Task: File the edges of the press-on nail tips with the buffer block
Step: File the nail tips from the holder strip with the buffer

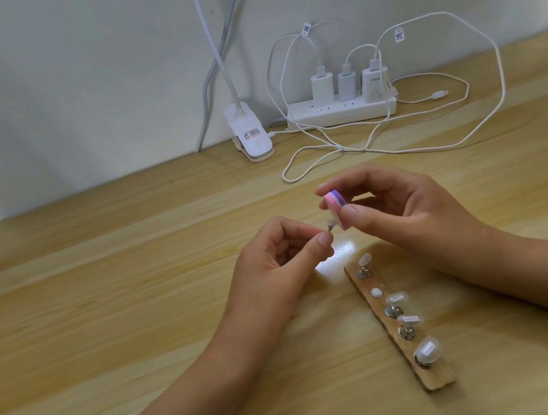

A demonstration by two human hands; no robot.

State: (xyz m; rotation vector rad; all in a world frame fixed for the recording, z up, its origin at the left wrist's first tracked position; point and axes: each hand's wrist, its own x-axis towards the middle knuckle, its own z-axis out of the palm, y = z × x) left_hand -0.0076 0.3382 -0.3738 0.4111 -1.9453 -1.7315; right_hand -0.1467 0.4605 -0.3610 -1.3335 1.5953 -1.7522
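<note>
Left of centre, the left hand (282,258) hovers over the table (104,297), thumb and forefinger closed in a pinch on one small nail tip (331,225). The fingertips cover most of it, so little is left free to file. The chief risk is that such a shallow pinch lets the tip twist or spring out under the first stroke; a clear tip that falls onto pale wood would be hard to find. Just to its right, the pink and purple buffer block (335,207) hangs upright, its lower end right beside the tip. Whether the two touch cannot be told. The right hand (403,205) grips it between thumb and fingers near its top, which leaves the working end loose. If it rocks, it may grind the face of the tip instead of the edge, or scrape the left fingertips that crowd around it. Pressing hard could also flatten or crack a tip this thin. Nearer and to the right, the wooden strip (439,380) lies under the right forearm, carrying four mounted tips (395,297) on small metal stands and one white blob (376,293) with nothing on it. A dropped wrist or a wide sawing motion could knock those stands over or shove the strip along the table.
</note>
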